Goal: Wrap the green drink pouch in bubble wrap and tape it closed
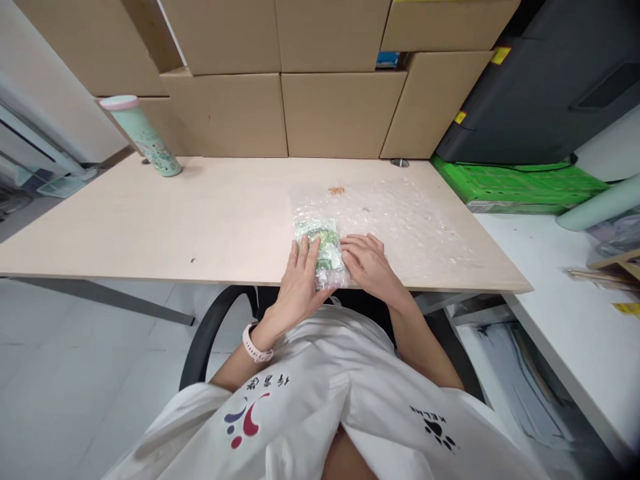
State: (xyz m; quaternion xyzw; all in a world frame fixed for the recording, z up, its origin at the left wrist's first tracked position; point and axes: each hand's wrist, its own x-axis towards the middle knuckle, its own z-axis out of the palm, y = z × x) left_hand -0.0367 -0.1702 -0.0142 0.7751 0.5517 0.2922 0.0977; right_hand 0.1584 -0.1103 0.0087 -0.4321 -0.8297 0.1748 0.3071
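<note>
A small green item wrapped in bubble wrap (326, 248) lies near the front edge of the light wooden desk (165, 227). My left hand (300, 273) rests on its left side, fingers laid flat over the wrap. On the right side, my right hand (367, 261) lies flat with fingers stretched toward the packet, pressing on the sheet. The clear bubble wrap sheet (405, 223) spreads out to the right across the desk. A white watch sits on my left wrist.
A mint green bottle with a pink lid (143, 135) stands at the desk's back left. Cardboard boxes (310, 100) are stacked along the back. A green crate (520, 187) and black case sit at right. A small orange bit (336, 191) lies on the wrap.
</note>
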